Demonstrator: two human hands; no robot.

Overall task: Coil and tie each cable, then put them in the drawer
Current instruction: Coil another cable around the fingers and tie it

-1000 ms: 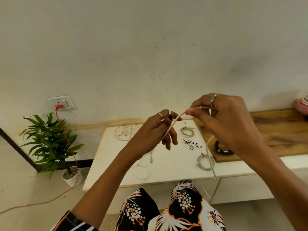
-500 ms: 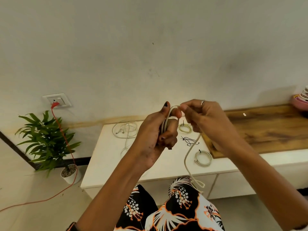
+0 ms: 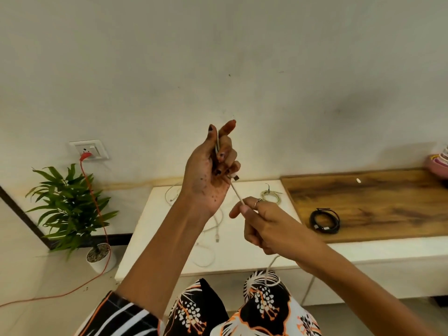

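My left hand [image 3: 211, 166] is raised above the white cabinet top [image 3: 244, 241] and grips loops of a white cable [image 3: 237, 194], with a plug end poking out under the fingers. The cable runs down to my right hand [image 3: 264, 225], which pinches it, then hangs toward my lap. A tied pale coil [image 3: 271, 197] lies on the cabinet top behind my right hand. A black coiled cable [image 3: 325, 220] rests on the wooden board [image 3: 378, 202]. Loose white cables [image 3: 213, 232] lie on the cabinet top beside my left forearm. No drawer front shows open.
A potted plant [image 3: 70, 214] stands on the floor at the left. A red cord [image 3: 97, 214] runs from the wall socket [image 3: 89, 149] down across the floor. Pink bowls [image 3: 438, 163] sit at the far right edge.
My left hand rose higher with the loops in it. My right hand dropped below it and slid along the cable, drawing a straight stretch between the hands.
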